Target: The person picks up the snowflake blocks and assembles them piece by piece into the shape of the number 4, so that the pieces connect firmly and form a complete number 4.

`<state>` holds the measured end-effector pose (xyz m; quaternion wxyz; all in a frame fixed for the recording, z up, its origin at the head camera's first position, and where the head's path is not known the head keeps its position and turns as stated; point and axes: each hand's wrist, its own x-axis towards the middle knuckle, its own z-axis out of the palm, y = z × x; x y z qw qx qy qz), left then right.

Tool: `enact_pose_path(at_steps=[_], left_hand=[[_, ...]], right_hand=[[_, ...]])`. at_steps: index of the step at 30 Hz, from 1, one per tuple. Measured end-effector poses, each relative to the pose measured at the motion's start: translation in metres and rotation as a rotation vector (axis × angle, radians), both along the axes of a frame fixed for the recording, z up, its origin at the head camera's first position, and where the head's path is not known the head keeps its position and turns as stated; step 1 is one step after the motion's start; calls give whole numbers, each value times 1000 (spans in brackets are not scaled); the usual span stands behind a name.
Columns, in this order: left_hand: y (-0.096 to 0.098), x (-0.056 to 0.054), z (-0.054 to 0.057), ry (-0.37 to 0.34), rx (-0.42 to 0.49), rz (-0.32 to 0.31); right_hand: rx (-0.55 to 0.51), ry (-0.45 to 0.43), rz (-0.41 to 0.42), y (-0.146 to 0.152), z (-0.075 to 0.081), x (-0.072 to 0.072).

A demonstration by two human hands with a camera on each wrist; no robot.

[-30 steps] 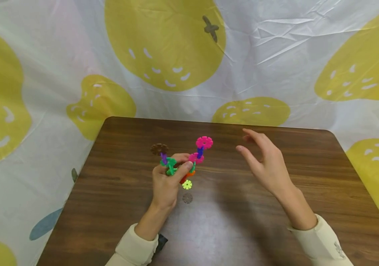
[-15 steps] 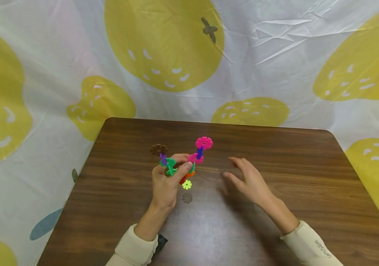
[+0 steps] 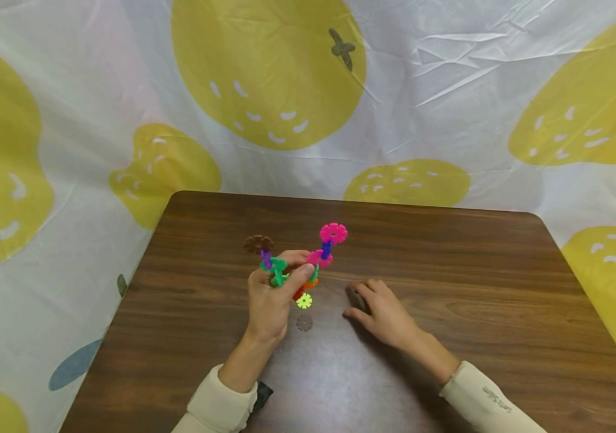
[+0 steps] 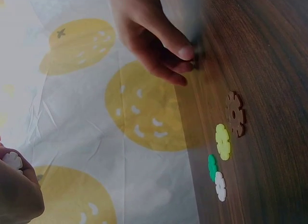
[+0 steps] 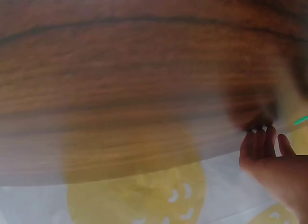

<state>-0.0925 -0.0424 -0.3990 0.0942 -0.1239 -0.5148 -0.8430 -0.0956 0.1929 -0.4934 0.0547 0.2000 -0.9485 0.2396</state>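
Observation:
My left hand (image 3: 268,305) grips a joined chain of snowflake discs (image 3: 278,265) between thumb and fingers, raised over the table. A pink disc (image 3: 333,233) tops its right branch, and a brown disc (image 3: 258,243) tops the left; the middle is partly hidden by the hand. Over the table to the right, my right hand (image 3: 387,317) is loosely bent with nothing in it, its fingertips close to the surface in the right wrist view. Between the hands lie a loose yellow snowflake disc (image 3: 304,300) and a loose brown snowflake disc (image 3: 304,323).
In the left wrist view, a green disc (image 4: 212,167) and a white disc (image 4: 220,186) also lie on the wooden table (image 3: 475,270). A fruit-print cloth (image 3: 297,168) hangs behind the far edge. Something black (image 3: 262,397) sits by the left sleeve.
My right hand has come down and to the left, closer to the loose discs. The left hand and its disc chain have stayed in place.

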Motion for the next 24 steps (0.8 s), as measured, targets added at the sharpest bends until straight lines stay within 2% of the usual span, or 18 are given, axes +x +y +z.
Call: enact_pose_path(at_steps=[10,24], left_hand=[[1,2,0,-14,1,-19],[2,3,1,-11,14,-19]], right_hand=[[27,88,110,-24,-12,5],[57,72,203,-57,-8,12]])
